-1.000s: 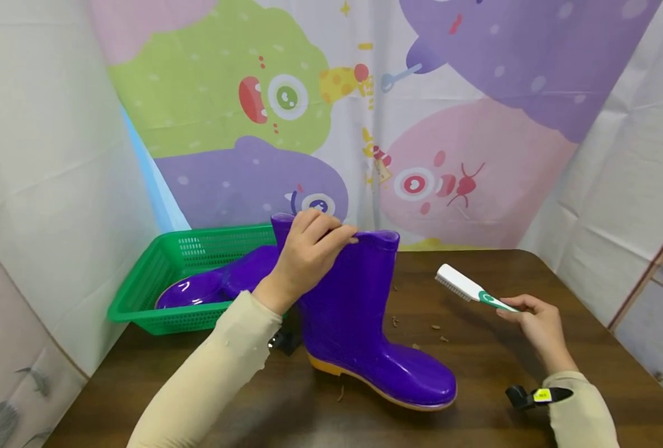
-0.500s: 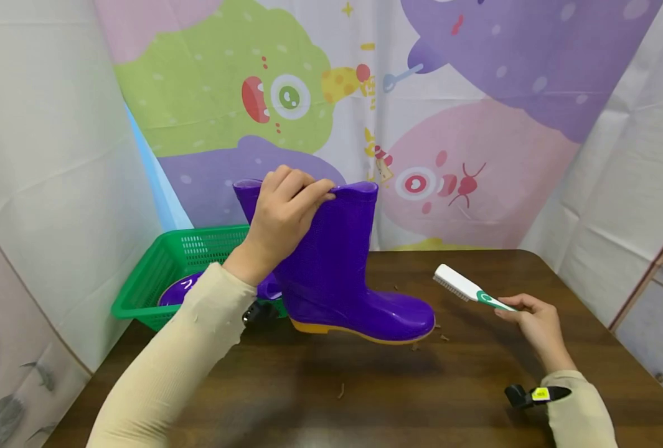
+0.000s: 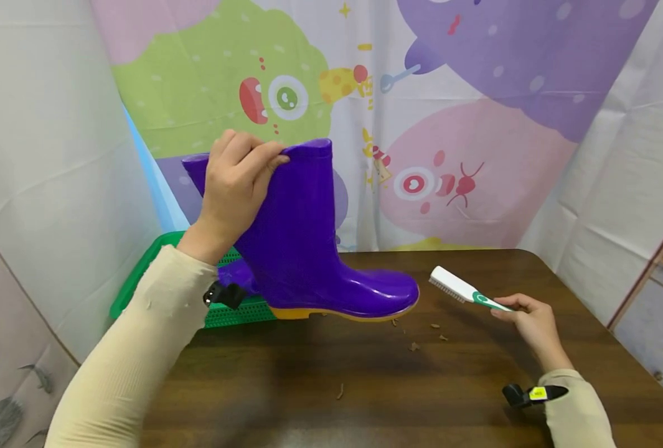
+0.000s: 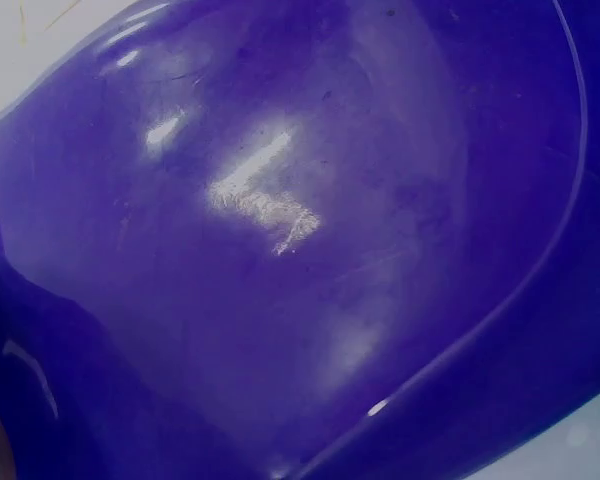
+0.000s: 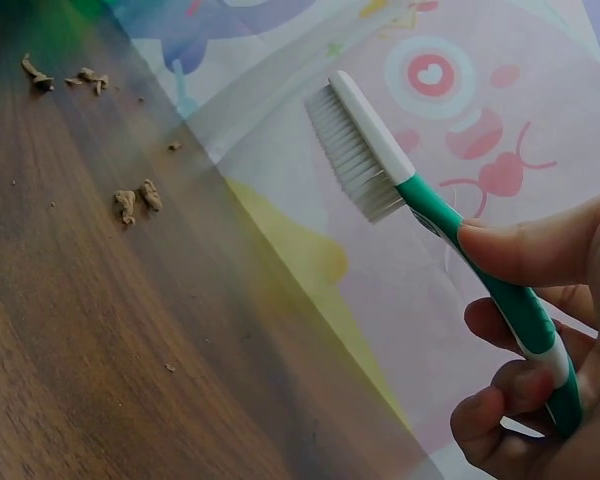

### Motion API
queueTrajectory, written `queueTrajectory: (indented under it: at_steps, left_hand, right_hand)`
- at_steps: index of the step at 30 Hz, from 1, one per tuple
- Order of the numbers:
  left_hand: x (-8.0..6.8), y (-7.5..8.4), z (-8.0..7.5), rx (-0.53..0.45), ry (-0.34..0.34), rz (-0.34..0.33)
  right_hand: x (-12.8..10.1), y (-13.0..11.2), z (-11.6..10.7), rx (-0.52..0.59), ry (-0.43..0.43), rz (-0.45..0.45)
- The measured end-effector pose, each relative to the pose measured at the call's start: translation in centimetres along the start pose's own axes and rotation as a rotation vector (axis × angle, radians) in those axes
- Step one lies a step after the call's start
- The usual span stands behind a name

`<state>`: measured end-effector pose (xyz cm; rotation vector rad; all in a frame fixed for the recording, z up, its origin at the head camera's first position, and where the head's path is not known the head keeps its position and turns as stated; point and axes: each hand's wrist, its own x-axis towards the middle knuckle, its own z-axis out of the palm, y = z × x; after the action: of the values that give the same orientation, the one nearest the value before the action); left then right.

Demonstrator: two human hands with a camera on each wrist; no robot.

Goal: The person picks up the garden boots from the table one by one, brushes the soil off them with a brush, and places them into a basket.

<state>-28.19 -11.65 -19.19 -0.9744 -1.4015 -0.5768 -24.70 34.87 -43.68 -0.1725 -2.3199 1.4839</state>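
My left hand [image 3: 236,186] grips a purple rubber boot [image 3: 303,242] by its top rim, holding it upright with the toe pointing right. Its yellow-orange sole hangs above the table. Glossy purple rubber of the boot [image 4: 230,260] fills the left wrist view. Off to the right, my right hand [image 3: 535,326] holds a white and green scrub brush [image 3: 454,285] by the handle. In the right wrist view the brush [image 5: 450,220] has pale bristles facing down and left, apart from the boot. A second purple boot [image 3: 236,275] lies in the basket, mostly hidden behind my arm and the held boot.
The green plastic basket [image 3: 247,315] stands at the back left of the brown wooden table [image 3: 376,398]. Several brown dirt crumbs [image 3: 414,346] lie scattered on the tabletop, and more crumbs [image 5: 127,205] show in the right wrist view. A cartoon-printed curtain [image 3: 454,186] hangs behind the table.
My left hand has lifted the boot off the table and carried it up and to the left, in front of the basket. The right hand with the brush has barely moved.
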Motion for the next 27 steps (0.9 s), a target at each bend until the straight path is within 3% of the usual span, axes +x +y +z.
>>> queueTrajectory:
  at_steps: [16,23,27]
  left_hand:
    - [3.0,-1.9,-2.3,0.091,0.116,-0.183]
    - [5.4,-2.8,-3.9,0.205,0.106,-0.248]
    - [6.1,-3.7,-5.0,0.26,0.082,-0.26]
  right_hand:
    - [0.1,0.6,0.2,-0.04,-0.024,-0.006]
    - [-0.1,0.9,0.2,-0.053,-0.034,0.003]
    - [-0.1,0.9,0.1,-0.07,-0.034,-0.004]
